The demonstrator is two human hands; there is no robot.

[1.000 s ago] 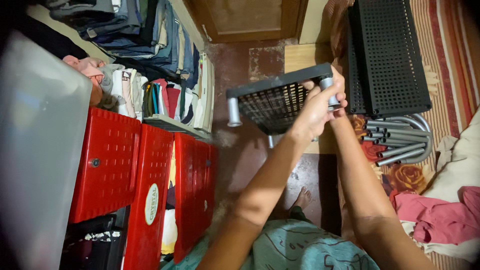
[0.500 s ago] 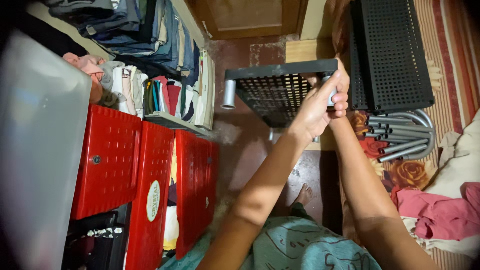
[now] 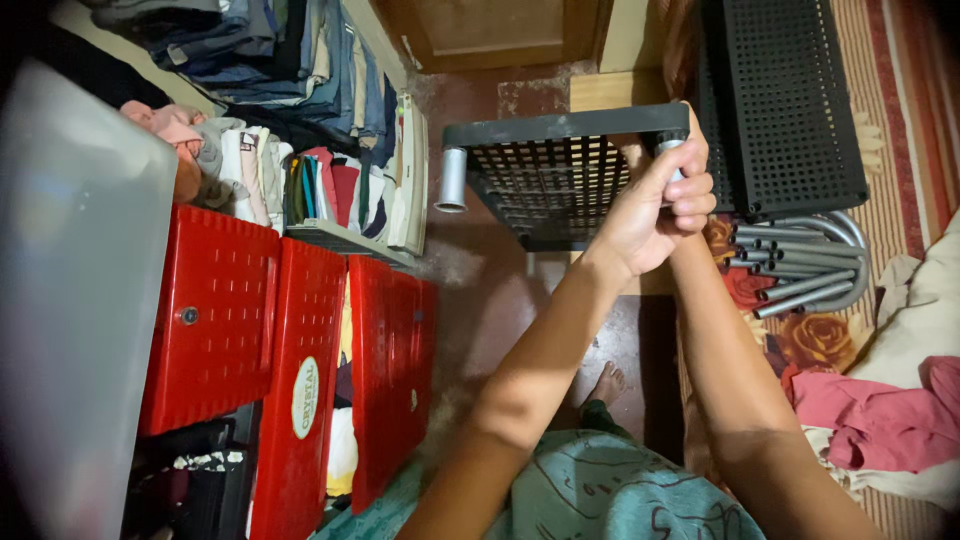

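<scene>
Reddish concrete floor (image 3: pixel 500 300) runs between red plastic drawers (image 3: pixel 290 350) under folded clothes (image 3: pixel 300 180) and a striped mat (image 3: pixel 900 100). Above it, the left hand (image 3: pixel 655 205) is closed around a grey tube (image 3: pixel 672 160) at one corner of the black perforated shelf panel (image 3: pixel 560 170); another grey leg (image 3: pixel 452 180) already sits in the opposite corner. I judge the step is pressing this tube into its socket, which calls for a straight, firm push. The right hand is hidden behind the left one, so its grip I cannot tell. Spare tubes (image 3: pixel 800 270) lie beside a second panel (image 3: pixel 785 100).
</scene>
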